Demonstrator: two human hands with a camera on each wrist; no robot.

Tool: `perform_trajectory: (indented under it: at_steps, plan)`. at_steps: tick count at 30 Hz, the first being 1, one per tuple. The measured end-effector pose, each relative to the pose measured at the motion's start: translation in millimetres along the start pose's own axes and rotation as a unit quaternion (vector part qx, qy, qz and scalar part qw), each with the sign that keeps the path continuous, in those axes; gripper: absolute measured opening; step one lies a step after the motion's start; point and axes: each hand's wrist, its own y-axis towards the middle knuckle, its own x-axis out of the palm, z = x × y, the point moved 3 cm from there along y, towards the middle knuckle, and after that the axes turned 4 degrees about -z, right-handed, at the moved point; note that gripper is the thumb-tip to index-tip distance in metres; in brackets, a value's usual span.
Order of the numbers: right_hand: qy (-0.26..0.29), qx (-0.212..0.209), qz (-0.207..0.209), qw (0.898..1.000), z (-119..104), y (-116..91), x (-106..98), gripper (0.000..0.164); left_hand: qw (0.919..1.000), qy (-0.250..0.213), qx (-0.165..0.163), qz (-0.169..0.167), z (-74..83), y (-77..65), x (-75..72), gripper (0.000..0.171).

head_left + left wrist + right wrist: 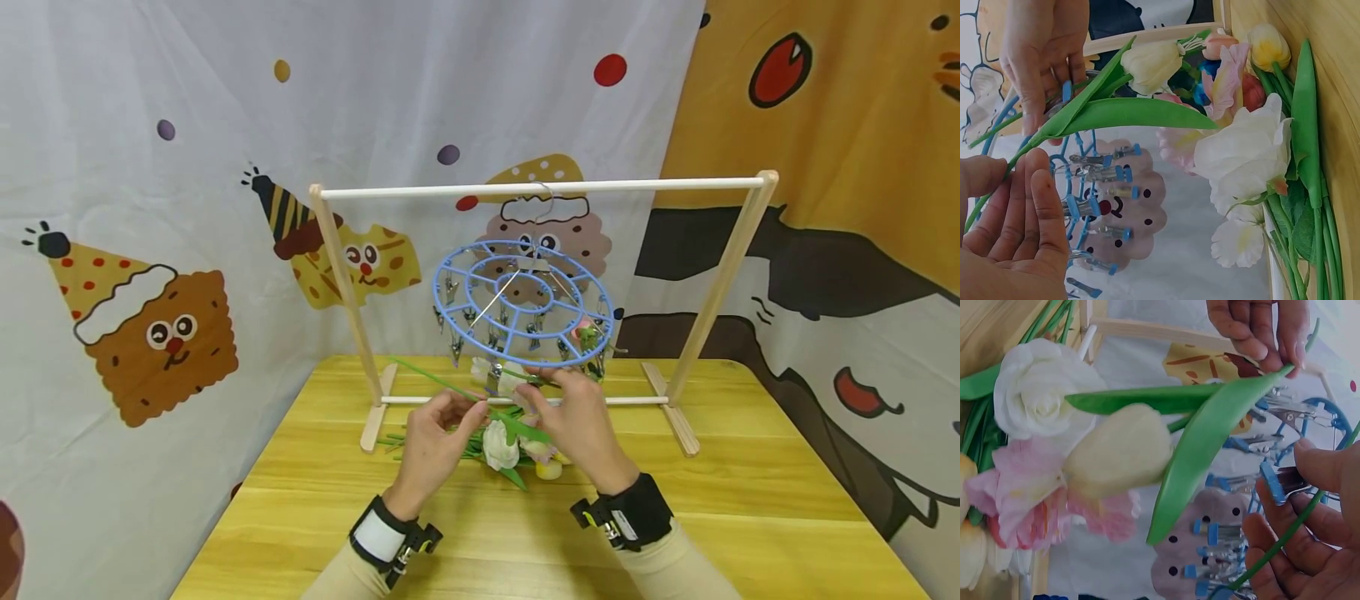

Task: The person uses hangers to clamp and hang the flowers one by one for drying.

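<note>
My left hand (438, 437) pinches the green stem of a cream tulip (1150, 67) between thumb and fingers. The tulip lies nearly sideways, its long leaves (1194, 450) spreading towards the flower head. My right hand (581, 421) is just under the front rim of a round blue hanging dryer (517, 360). Thumb and index finger there pinch a metal clip (1291, 481) with a blue tip. A thin green stem (1282, 539) also runs across the right fingers. Behind the tulip is a white rose (1244, 150), beside pink flowers (1019, 487).
The dryer hangs by a hook from the white bar (427, 191) of a wooden stand (723, 292). Several clips (456, 346) dangle around it; a pink flower (583, 331) is at its right. More flowers, including a yellow tulip (1269, 47), lie on the wooden table (300, 492).
</note>
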Motion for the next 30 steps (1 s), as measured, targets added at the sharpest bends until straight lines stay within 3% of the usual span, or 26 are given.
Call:
perform_trajectory:
  at_steps: [11,19,30]
  plan:
    - [0.047,0.083,-0.066,0.993,9,-3,-16,0.032,0.9995,-0.013,0.027,-0.006,7.6,3.6,9.7,0.008]
    - [0.054,0.089,-0.074,0.992,8,-1,-20,0.026,0.9988,-0.003,0.048,-0.007,12.1,5.4,19.9,0.009]
    - [0.147,0.109,-0.077,0.98,10,-2,-18,0.016,0.9994,0.015,0.031,-0.001,16.0,9.8,32.9,0.008]
